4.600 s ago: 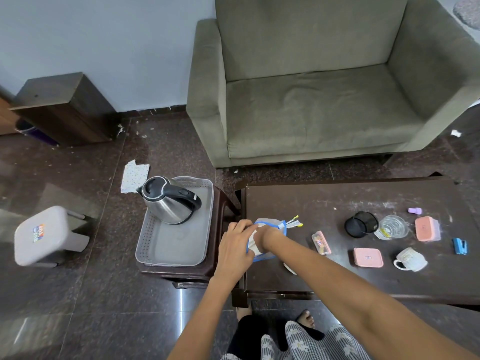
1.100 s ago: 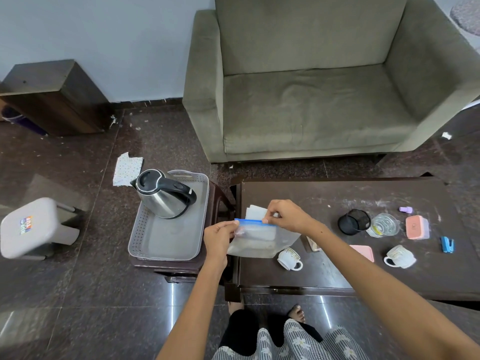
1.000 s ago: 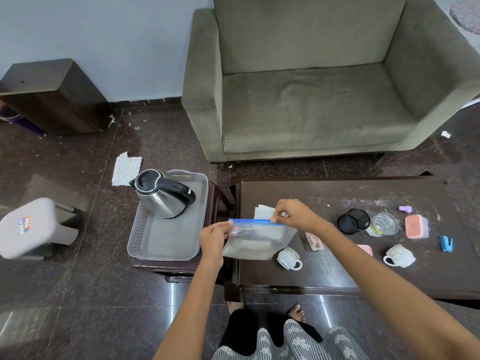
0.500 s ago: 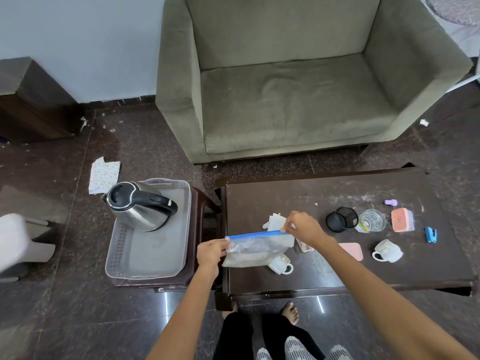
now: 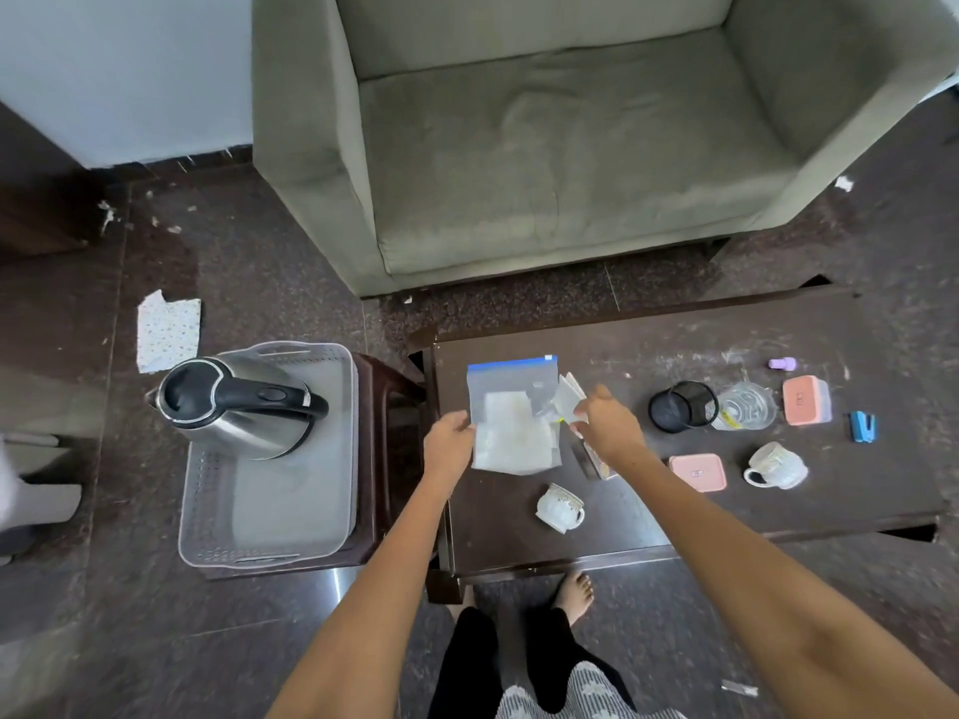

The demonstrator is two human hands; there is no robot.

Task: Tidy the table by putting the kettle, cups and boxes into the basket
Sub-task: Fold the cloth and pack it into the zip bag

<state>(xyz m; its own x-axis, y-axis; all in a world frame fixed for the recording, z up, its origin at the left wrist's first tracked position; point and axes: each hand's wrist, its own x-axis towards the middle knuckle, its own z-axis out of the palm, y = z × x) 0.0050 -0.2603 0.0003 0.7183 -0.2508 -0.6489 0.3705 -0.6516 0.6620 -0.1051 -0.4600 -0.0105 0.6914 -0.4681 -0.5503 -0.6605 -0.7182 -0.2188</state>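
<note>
Taking the table (image 5: 648, 526) as landmark: at its near-left, a cup (image 5: 559, 507) stands. Just beyond, a zip bag (image 5: 511, 412) is gripped at its left edge by the left hand (image 5: 450, 443); the right hand (image 5: 610, 422) pinches papers beside it. Further right, a second cup (image 5: 776, 465) and two pink boxes (image 5: 697, 472) (image 5: 805, 407) remain to be moved. Left of the table, only the kettle (image 5: 233, 402) is found in the basket (image 5: 290, 511).

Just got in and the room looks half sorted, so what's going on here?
A person is tidying the table. The left hand holds the edge of a clear zip bag lying flat on it; the right hand pinches folded paper beside the bag. The kettle already sits in the basket on the stool. Two white cups, two pink boxes, a glass and a black mesh cup are on the table.
</note>
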